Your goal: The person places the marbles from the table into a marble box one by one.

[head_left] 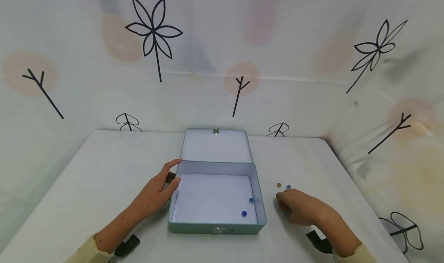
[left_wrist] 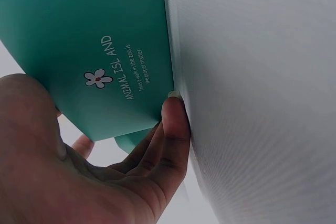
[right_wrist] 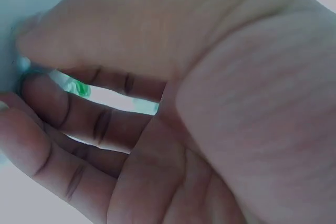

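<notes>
A green metal box [head_left: 216,228] with a pale lilac inside stands on the table, its hinged lid [head_left: 216,145] thrown back. Two blue glass beads lie inside: one bead [head_left: 244,213] near the front right, another bead [head_left: 251,200] by the right wall. My left hand [head_left: 152,195] grips the box's left side, thumb at the rim and bent fingers [left_wrist: 176,121] against the outer wall. Right of the box, my right hand [head_left: 303,207] is low over the table. Its thumb and forefinger pinch a small, shiny bluish bead [right_wrist: 24,64], mostly hidden by the fingertips.
Beyond the right hand lie an amber bead [head_left: 279,185] and a light blue bead [head_left: 288,186]. A greenish bead [head_left: 286,213] shows beside that hand's fingers. White cloth covers the table [head_left: 114,159]; a patterned cloth [head_left: 208,54] hangs behind and at the sides.
</notes>
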Demonstrator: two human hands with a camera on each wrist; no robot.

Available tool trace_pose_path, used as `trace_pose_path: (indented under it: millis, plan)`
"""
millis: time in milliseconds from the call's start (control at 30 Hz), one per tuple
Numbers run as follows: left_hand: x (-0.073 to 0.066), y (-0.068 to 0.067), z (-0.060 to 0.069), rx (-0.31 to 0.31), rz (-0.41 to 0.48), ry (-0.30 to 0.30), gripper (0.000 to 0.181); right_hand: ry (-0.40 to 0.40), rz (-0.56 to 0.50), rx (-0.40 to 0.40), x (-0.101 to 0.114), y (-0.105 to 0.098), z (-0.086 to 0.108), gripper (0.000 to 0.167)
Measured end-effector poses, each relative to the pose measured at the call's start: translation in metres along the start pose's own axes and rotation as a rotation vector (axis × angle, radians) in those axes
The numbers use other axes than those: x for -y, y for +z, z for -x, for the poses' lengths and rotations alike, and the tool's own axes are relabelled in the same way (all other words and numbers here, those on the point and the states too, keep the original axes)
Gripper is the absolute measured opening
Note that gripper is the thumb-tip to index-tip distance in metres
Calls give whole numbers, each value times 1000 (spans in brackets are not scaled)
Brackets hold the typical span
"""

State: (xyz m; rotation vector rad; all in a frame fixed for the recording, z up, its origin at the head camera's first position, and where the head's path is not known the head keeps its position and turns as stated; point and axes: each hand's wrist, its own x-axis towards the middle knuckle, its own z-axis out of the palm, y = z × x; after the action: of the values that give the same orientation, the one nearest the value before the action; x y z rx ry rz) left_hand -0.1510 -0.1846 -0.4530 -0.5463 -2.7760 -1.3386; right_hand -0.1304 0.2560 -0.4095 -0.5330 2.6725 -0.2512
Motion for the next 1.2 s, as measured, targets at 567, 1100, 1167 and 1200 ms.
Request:
trace_pose_path:
  millis: [567,1100,1167,1200]
  plan:
    - [-2,0,1,-5,-5,15,56,-164,54,-108,0,4,-6,28]
    - [-2,-1,0,3,-7,13,56,-258,62,-316,6,8,-16,28]
    - [-2,-1,0,2,-7,12,56,-252,74,-337,6,10,-18,27]
    - [-2,-1,0,0,-7,11,56,-247,79,-341,6,11,-19,26]
